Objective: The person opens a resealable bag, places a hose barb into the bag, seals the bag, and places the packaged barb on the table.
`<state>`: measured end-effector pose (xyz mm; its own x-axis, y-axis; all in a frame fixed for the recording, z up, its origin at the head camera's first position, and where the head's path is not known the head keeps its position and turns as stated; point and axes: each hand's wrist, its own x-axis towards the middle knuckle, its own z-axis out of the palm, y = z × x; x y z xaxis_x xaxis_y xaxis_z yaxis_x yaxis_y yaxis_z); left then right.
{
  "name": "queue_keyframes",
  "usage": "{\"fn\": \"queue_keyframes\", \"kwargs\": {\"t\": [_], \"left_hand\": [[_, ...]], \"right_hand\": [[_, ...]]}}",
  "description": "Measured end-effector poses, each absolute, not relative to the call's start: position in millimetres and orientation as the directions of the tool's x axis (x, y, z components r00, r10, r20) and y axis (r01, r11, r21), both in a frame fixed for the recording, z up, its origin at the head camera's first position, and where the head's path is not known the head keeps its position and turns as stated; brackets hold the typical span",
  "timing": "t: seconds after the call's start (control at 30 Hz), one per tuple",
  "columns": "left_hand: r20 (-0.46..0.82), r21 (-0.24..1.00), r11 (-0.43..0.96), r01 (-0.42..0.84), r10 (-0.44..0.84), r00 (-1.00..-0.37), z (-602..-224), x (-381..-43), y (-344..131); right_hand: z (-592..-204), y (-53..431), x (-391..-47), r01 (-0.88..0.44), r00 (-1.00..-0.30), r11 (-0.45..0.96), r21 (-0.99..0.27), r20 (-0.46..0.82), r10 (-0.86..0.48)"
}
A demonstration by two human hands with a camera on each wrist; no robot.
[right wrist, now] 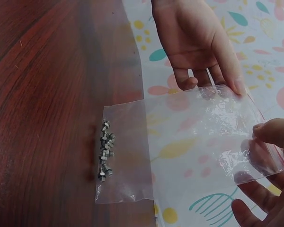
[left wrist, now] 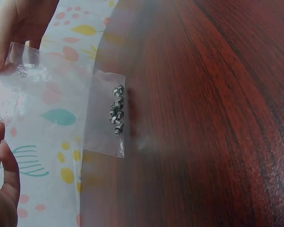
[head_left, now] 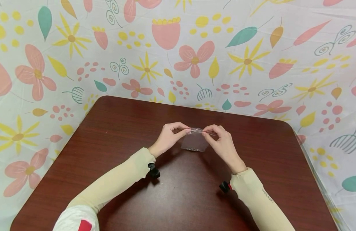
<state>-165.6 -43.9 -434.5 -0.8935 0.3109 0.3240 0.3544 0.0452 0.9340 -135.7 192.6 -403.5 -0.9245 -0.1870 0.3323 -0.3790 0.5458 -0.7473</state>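
Over the far half of the table, a clear plastic zip bag (head_left: pixel 195 140) hangs upright between both hands. My left hand (head_left: pixel 169 135) pinches the left end of its top edge between thumb and fingers. At the right end, my right hand (head_left: pixel 222 141) pinches the same edge, along which a red zip line (right wrist: pixel 255 105) runs. Small silvery metal fittings (left wrist: pixel 116 109), several of them with hex-shaped parts, lie heaped along the bag's bottom. The right wrist view also shows these fittings (right wrist: pixel 105 150). Whether the zip is sealed cannot be made out.
The dark reddish-brown wooden table (head_left: pixel 178 199) has rounded far corners. Behind and beside it hangs a white cloth (head_left: pixel 166 64) printed with flowers and leaves. Black wrist cameras, one on the left wrist (head_left: pixel 154 171) and one on the right wrist (head_left: pixel 224 187), stick out inward below the sleeves.
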Motion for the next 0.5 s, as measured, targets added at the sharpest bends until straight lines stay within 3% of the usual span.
{"fn": "queue_keyframes", "kwargs": {"t": [0.5], "left_hand": [[0.341, 0.928, 0.041, 0.371, 0.314, -0.886, -434.6, -166.3, -44.3]], "right_hand": [[-403.8, 189.3, -137.6, -0.392, -0.920, 0.527, -0.754, 0.337, -0.202]]}}
